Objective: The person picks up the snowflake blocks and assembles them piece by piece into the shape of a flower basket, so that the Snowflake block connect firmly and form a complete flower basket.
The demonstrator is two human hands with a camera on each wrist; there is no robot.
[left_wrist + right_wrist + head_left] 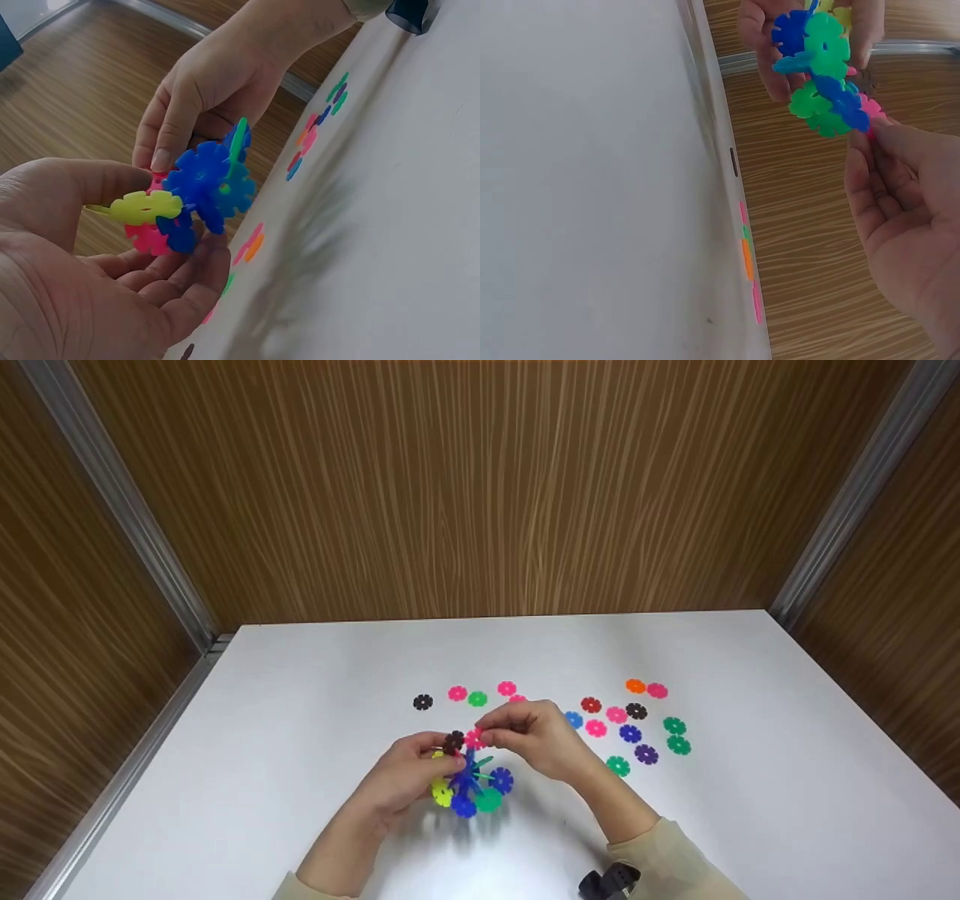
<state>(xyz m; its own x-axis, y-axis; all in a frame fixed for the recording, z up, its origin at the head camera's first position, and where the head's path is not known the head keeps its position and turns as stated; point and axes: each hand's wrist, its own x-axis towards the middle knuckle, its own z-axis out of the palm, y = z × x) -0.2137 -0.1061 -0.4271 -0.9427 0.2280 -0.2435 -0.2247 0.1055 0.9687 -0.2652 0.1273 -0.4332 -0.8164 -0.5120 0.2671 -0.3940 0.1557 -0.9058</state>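
Note:
A cluster of interlocked plastic snowflake discs (465, 807), in blue, green, yellow, pink and dark brown, is held above the white table. My left hand (409, 772) grips it from the left side, thumb and fingers around its yellow and brown discs. At the top of the cluster my right hand (536, 737) pinches a pink disc (475, 739) between thumb and fingertips. In the right wrist view that pink disc (871, 107) touches a blue disc (840, 101). Whether it is slotted in cannot be told. The left wrist view shows a yellow disc (146, 206) beside my left thumb.
Loose discs lie flat behind and right of the hands, among them a black disc (423, 702), a red disc (591, 705), an orange disc (636, 686) and a purple disc (646, 754). A black device (611, 880) sits by the right sleeve. Wood-grain panels (480, 495) surround the table (225, 780).

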